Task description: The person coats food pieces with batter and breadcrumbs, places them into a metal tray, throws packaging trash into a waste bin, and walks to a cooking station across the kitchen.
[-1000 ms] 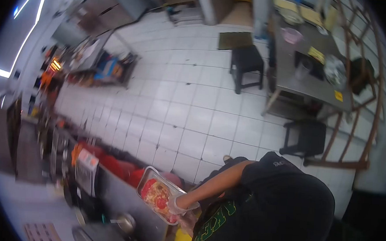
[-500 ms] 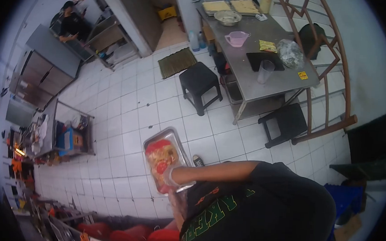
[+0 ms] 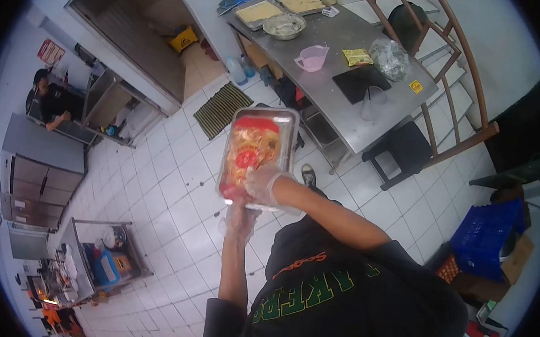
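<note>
A rectangular metal tray (image 3: 292,123) with a raised rim is in front of my body, high over the floor in the view. Inside it lies a glossy red-and-yellow printed packet (image 3: 256,137). Both of my hands wear clear loose plastic gloves. My left hand (image 3: 238,216) is closed at the tray's near left corner, by the red end of the packet; its fingers are partly hidden. My right hand (image 3: 263,183) reaches over the tray's near right side, with curled fingers on the lower part of the packet. The tray's underside is hidden.
A steel table (image 3: 347,121) bears dough trays (image 3: 261,13), a bowl (image 3: 284,26), a pink jug (image 3: 312,58) and a clear cup (image 3: 373,104). A black stool (image 3: 394,154) stands beneath its corner. A striped mat (image 3: 222,110) lies ahead; another person (image 3: 58,100) sits far left.
The view has turned, and the tray has moved up and forward with both hands, now covering most of the nearer stool. More of my left arm shows.
</note>
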`<action>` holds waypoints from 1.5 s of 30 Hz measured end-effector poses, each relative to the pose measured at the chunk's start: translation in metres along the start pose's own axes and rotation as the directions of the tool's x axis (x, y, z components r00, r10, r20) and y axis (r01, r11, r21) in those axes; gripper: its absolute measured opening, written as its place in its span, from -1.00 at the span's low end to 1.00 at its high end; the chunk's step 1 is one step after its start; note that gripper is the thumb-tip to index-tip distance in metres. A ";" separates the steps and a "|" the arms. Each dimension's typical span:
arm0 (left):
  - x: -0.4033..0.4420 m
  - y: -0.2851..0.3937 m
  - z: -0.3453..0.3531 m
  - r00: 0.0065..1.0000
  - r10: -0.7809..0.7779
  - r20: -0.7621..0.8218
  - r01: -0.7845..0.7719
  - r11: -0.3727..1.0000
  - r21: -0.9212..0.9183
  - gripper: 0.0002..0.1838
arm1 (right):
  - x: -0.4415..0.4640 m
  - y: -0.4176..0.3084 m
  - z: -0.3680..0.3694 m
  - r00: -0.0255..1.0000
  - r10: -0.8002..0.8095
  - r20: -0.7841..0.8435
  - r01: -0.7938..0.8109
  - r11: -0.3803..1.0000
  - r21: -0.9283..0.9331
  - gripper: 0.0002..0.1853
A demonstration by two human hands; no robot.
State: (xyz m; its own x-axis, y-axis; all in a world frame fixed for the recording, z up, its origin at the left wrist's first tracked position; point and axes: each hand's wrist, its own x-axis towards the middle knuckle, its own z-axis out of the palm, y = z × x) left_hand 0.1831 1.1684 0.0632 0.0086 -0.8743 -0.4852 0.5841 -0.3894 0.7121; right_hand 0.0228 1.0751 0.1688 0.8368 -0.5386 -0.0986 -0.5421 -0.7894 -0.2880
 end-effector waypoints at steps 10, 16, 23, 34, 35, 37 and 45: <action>0.260 0.142 0.245 0.943 -0.147 0.299 0.088 0.975 0.203 -0.68 | 0.055 0.295 -0.142 0.904 0.322 -0.282 -0.319 0.946 0.057 -0.74; 0.450 0.173 0.378 0.857 -0.289 0.427 0.155 0.934 0.321 -0.65 | 0.075 0.527 -0.149 0.863 0.424 -0.274 -0.443 0.897 -0.009 -0.44; 0.619 0.136 0.472 0.730 -0.444 0.520 0.309 0.893 0.328 -0.64 | 0.071 0.696 -0.155 0.800 0.503 -0.327 -0.515 0.855 0.056 -0.58; 0.744 0.058 0.474 0.668 -0.644 0.373 0.485 0.757 0.438 -0.81 | 0.089 0.792 -0.062 0.602 0.778 -0.182 -0.746 0.629 0.221 -0.71; 0.740 0.061 0.477 0.716 -0.640 0.280 0.474 0.739 0.478 -0.82 | 0.088 0.798 -0.067 0.635 0.749 -0.189 -0.736 0.661 0.147 -0.66; 0.733 0.071 0.483 0.758 -0.622 0.196 0.463 0.725 0.510 -0.81 | 0.092 0.809 -0.063 0.611 0.760 -0.220 -0.747 0.646 0.157 -0.67; 0.661 0.094 0.463 0.990 -0.136 0.035 0.074 0.717 0.693 -0.65 | 0.111 0.805 -0.050 -0.009 0.894 -0.447 -0.631 0.342 0.696 -0.52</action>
State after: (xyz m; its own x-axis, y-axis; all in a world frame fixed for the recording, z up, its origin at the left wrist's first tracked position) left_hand -0.1320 0.4202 0.0443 -0.0999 -0.8228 -0.5595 -0.1430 -0.5446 0.8264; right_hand -0.3244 0.3651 -0.0268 -0.5265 -0.8332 0.1694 -0.6601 0.2750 -0.6991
